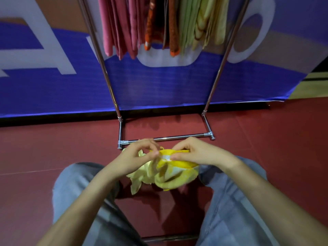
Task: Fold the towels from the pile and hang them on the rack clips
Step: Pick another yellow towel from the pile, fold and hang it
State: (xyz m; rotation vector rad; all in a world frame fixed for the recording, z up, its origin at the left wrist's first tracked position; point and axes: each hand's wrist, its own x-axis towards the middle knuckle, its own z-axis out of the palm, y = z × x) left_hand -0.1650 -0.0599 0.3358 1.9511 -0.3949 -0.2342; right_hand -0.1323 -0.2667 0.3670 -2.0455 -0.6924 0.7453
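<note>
A crumpled yellow towel (pixel 170 176) with a white label hangs between my knees, just above the red floor. My left hand (pixel 136 157) pinches its upper edge on the left side. My right hand (pixel 193 153) pinches the same edge next to the label, thumb on top. The two hands are close together, almost touching. The metal rack (pixel 166 138) stands straight ahead, its lower bar just beyond my fingers. Several folded towels (pixel 159 25) in pink, orange and pale green hang from the top of the rack; the clips are out of view.
A blue and white banner (pixel 53 89) covers the wall behind the rack. The floor (pixel 266 139) is dark red. My knees in grey trousers (pixel 230 201) frame the towel on both sides. A second metal bar (pixel 170 237) lies on the floor near my feet.
</note>
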